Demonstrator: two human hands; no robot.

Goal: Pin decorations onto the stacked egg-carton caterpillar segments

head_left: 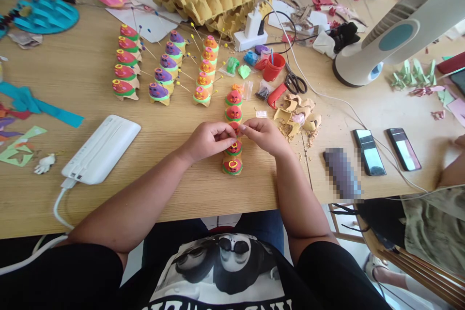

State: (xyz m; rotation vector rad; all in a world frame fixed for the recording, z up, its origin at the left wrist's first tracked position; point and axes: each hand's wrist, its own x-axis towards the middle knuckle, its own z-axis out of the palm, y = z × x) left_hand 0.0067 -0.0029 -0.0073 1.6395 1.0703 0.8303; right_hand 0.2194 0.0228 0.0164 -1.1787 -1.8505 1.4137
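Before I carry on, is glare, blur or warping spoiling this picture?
In the head view throughout: pale glare on both phones; a pixelated patch hides whatever lies beside them; the white device looks stretched, probably by the lens; left hand and right hand look fairly sharp.

The left hand [208, 141] and right hand [268, 136] have their fingers [225, 144] at the middle red figure [236, 126].

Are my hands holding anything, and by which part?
The left hand and right hand are at opposite sides of the middle red figure; whether they grip or merely touch it can't be told.
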